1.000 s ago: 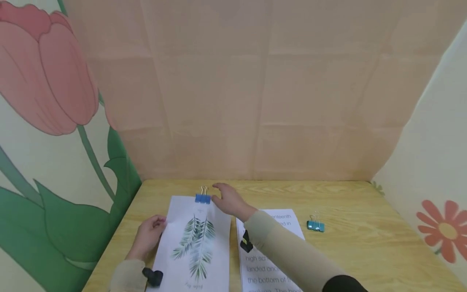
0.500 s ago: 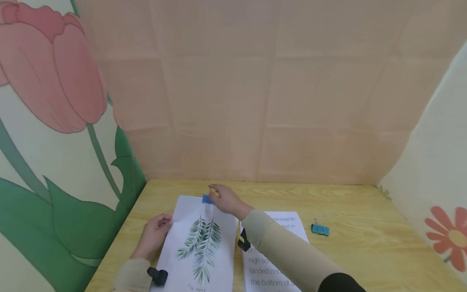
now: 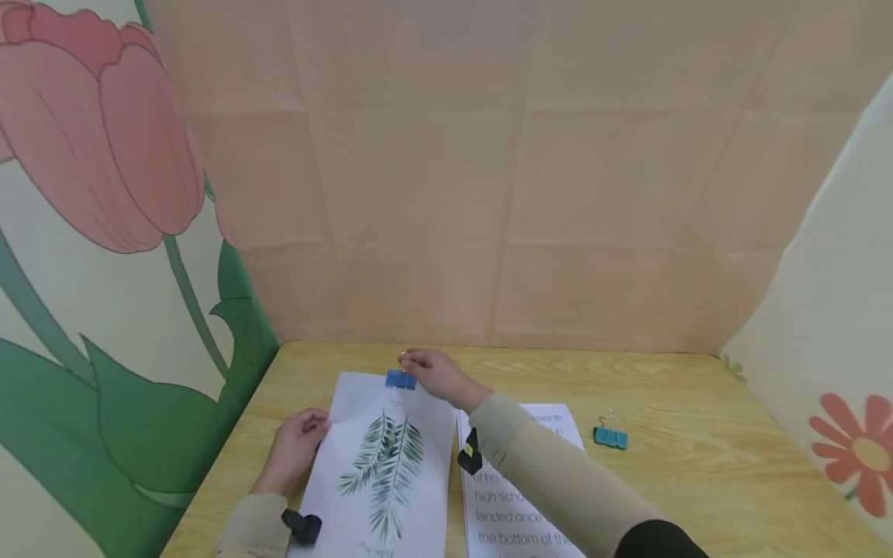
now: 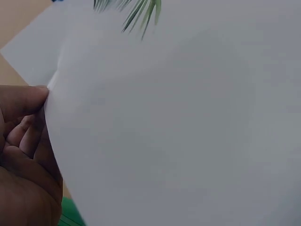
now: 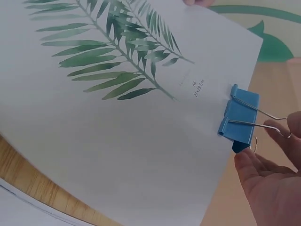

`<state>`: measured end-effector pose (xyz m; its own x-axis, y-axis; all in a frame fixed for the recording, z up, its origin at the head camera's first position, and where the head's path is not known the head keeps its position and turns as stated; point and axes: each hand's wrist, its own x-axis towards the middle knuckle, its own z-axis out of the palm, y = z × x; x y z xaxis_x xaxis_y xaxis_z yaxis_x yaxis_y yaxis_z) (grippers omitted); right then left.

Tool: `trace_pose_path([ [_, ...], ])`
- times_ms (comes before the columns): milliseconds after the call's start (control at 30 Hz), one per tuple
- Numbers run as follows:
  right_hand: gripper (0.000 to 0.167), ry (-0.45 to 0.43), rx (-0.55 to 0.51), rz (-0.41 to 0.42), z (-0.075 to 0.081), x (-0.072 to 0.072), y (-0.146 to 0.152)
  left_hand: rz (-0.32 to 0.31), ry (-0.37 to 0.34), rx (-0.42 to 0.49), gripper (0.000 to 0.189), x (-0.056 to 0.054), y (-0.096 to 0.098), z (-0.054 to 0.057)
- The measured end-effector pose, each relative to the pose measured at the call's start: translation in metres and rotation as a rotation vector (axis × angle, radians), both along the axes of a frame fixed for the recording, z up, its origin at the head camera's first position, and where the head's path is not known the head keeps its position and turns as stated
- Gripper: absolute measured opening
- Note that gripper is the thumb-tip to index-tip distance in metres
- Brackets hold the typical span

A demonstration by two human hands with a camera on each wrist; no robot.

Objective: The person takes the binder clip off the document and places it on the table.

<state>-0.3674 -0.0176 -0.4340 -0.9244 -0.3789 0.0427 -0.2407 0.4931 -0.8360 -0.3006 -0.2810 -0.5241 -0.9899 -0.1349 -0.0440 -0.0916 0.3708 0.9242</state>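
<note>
A white sheet of paper printed with green palm leaves lies at the left of the table, a blue binder clip clamped on its far edge. My left hand pinches the paper's left edge between thumb and fingers; in the left wrist view the paper bows slightly at that grip. At the clip, my right hand holds the wire handles by their ends. Up close in the right wrist view, the clip sits over the edge, with thumb and fingertips at its wires. Whether several sheets lie beneath is hidden.
Right of the leaf print lies a stack of text pages, partly covered by my right sleeve. Farther right, a teal binder clip rests on the wooden table. A pinkish cloth hangs behind the table.
My right hand has moved from just beside the blue binder clip onto its wire handles. The left hand keeps its pinch on the paper. The head view has shifted slightly.
</note>
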Motion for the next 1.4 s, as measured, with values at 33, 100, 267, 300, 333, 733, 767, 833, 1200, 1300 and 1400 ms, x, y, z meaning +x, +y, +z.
trace_pose_path([
  [33, 0.035, -0.006, -0.011, -0.001, 0.0, 0.0, 0.001, 0.001, 0.0, 0.0, 0.017, 0.0, 0.0, 0.0],
  [100, 0.036, -0.024, -0.035, 0.004, 0.002, 0.0, 0.002, 0.004, -0.006, 0.004, 0.017, 0.0, 0.0, 0.0],
  [267, 0.046, -0.073, -0.114, 0.016, 0.005, 0.0, 0.006, 0.009, -0.019, 0.011, 0.018, -0.001, 0.001, 0.001],
  [300, 0.049, -0.092, -0.134, 0.014, 0.006, 0.0, 0.007, 0.011, -0.022, 0.011, 0.018, -0.001, 0.001, 0.001],
  [333, 0.052, -0.107, -0.149, 0.014, 0.007, 0.0, 0.007, 0.011, -0.023, 0.01, 0.018, -0.001, 0.001, 0.001],
  [733, 0.049, -0.237, -0.206, 0.051, 0.008, -0.004, 0.016, 0.008, -0.002, 0.008, 0.018, 0.002, 0.003, -0.002],
  [767, 0.05, -0.246, -0.214, 0.059, 0.007, -0.004, 0.016, 0.008, -0.003, 0.007, 0.018, 0.002, 0.004, -0.002],
  [833, 0.05, -0.26, -0.224, 0.072, 0.006, -0.005, 0.017, 0.005, -0.006, 0.006, 0.018, 0.003, 0.004, -0.002],
  [1200, 0.048, -0.189, -0.132, 0.053, 0.001, -0.004, 0.014, -0.005, -0.005, 0.005, 0.019, 0.002, 0.003, -0.007],
  [1300, 0.048, -0.179, -0.124, 0.035, 0.0, -0.003, 0.013, -0.008, -0.004, 0.006, 0.019, 0.001, 0.003, -0.007],
  [1400, 0.044, -0.164, -0.129, 0.021, -0.001, -0.002, 0.013, -0.011, 0.002, 0.0, 0.019, 0.0, 0.002, -0.008],
])
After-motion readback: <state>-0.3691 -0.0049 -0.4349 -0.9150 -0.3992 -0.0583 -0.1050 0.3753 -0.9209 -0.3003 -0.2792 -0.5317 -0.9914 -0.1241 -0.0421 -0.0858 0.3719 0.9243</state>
